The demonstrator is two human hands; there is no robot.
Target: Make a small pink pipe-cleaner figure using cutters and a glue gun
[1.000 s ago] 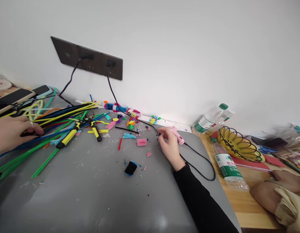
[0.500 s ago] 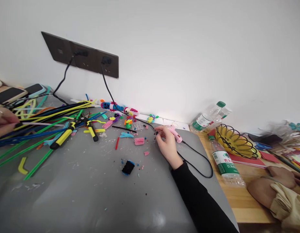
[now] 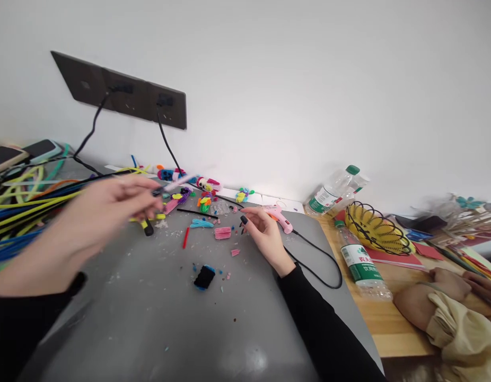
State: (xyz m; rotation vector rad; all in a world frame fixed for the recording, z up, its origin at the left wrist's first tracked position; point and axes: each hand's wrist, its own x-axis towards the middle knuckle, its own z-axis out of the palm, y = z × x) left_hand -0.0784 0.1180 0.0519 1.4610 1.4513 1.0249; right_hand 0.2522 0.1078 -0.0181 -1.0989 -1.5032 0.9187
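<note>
Left hand (image 3: 106, 207) swung from left edge to mid-bench since earlier frame; motion-blurred, fingers closed on pale stem (image 3: 177, 183), far end smeared near wall. Right hand (image 3: 265, 233) rests on grey bench (image 3: 150, 318), fingertips pinching small black piece (image 3: 244, 219), shape unclear, just beside pink glue gun (image 3: 279, 217). Coloured stem pile (image 3: 18, 201) cut off at left edge. Co-worker's hand (image 3: 448, 278) partly out of frame at right.

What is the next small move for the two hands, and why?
Probably move the left hand rightward until its pale stem meets the small black piece pinched in the right hand: both hands hold their parts, yet a gap lies between them.
</note>
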